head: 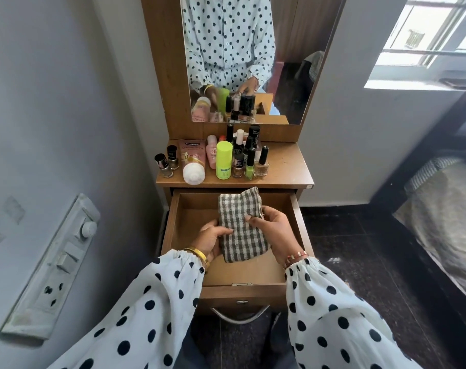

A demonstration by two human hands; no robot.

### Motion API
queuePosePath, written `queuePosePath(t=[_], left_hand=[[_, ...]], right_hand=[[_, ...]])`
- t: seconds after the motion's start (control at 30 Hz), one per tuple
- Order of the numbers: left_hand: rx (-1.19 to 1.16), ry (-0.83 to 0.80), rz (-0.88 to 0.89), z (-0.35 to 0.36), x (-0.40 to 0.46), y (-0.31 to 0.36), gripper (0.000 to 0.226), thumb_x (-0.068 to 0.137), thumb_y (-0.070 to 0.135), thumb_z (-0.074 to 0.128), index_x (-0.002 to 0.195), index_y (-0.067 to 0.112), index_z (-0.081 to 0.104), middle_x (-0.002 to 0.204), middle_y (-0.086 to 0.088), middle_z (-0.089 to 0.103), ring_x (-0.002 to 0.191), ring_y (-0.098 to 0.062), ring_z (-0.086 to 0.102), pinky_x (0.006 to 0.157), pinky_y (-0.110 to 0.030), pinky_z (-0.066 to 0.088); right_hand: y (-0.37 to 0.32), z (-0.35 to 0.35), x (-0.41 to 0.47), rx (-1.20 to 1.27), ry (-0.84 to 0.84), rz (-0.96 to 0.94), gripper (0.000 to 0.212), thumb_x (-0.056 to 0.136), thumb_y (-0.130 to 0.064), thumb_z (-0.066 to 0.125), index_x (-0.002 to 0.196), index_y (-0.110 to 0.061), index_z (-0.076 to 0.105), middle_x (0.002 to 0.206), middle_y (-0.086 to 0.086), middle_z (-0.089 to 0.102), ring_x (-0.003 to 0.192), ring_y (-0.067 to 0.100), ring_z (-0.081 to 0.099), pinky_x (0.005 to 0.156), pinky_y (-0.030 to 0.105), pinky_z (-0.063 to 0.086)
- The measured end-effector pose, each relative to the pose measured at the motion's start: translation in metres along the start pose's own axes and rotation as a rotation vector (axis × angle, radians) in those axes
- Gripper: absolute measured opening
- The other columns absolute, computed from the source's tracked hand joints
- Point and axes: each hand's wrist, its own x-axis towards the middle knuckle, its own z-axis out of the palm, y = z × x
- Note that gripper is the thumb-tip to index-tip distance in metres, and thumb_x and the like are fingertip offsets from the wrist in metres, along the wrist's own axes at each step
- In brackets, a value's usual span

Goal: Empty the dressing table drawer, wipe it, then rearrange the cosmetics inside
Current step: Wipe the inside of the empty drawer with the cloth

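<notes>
Folded cloth (241, 225), soft, light, limp, gripped at both edges by hands (213, 239) (269, 226) over emptied drawer (255, 272); best bunched mid-fold.

Bright daylight comes in through the window (429, 35) at the top right, where the glass looks washed out and white. The wall (40, 102) on the left looks soft and grey. The picture bends at the edges, and the corners look a bit blurry
</notes>
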Motion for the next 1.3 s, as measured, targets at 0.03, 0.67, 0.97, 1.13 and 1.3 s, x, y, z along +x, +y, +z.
queuePosePath(t=[0.03, 0.67, 0.97, 1.13, 1.3], left_hand=[[0.008, -0.003, 0.009, 0.006, 0.001, 0.001, 0.037, 0.088, -0.004, 0.042, 0.124, 0.001, 0.049, 0.110, -0.015, 0.058, 0.095, -0.026, 0.056, 0.075, -0.031, 0.047], [0.466, 0.003, 0.453, 0.120, 0.023, 0.061, 0.048, 0.088, 0.001, 0.048, 0.135, 0.002, 0.039, 0.139, -0.015, 0.047, 0.126, -0.025, 0.048, 0.106, -0.034, 0.041], [0.686, 0.038, 0.479, 0.127, 0.034, 0.042, 0.049, 0.088, -0.001, 0.045, 0.136, 0.002, 0.038, 0.147, -0.013, 0.035, 0.138, -0.021, 0.031, 0.115, -0.025, 0.021], [0.666, 0.013, 0.456, 0.122, 0.039, 0.034, 0.050, 0.089, -0.005, 0.041, 0.138, 0.003, 0.035, 0.150, -0.012, 0.029, 0.141, -0.019, 0.025, 0.114, -0.022, 0.016], [0.616, 0.030, 0.448, 0.126, 0.047, 0.034, 0.050, 0.089, -0.009, 0.037, 0.137, 0.001, 0.036, 0.150, -0.013, 0.029, 0.141, -0.019, 0.024, 0.113, -0.021, 0.015]], right_hand=[[-0.004, -0.004, 0.000, 0.013, 0.015, -0.006, 0.016, 0.083, -0.004, 0.063, 0.093, -0.015, 0.063, 0.101, 0.007, 0.068, 0.090, 0.017, 0.065, 0.078, 0.030, 0.053], [-0.085, -0.089, 0.071, -0.062, 0.377, -0.185, 0.019, 0.086, -0.004, 0.060, 0.104, -0.001, 0.058, 0.109, 0.020, 0.064, 0.094, 0.026, 0.062, 0.084, 0.038, 0.053], [-0.073, -0.096, 0.106, -0.647, 0.438, -0.246, 0.046, 0.083, -0.009, 0.064, 0.123, -0.008, 0.042, 0.115, 0.015, 0.060, 0.107, 0.030, 0.057, 0.096, 0.039, 0.045], [-0.057, -0.100, 0.087, -1.024, 0.413, -0.488, 0.042, 0.085, -0.007, 0.057, 0.126, -0.005, 0.049, 0.124, 0.015, 0.048, 0.113, 0.029, 0.047, 0.102, 0.038, 0.040], [-0.030, -0.090, 0.066, -1.131, 0.239, -0.610, 0.032, 0.090, -0.012, 0.055, 0.120, -0.006, 0.058, 0.123, 0.011, 0.056, 0.113, 0.026, 0.051, 0.098, 0.033, 0.041]])
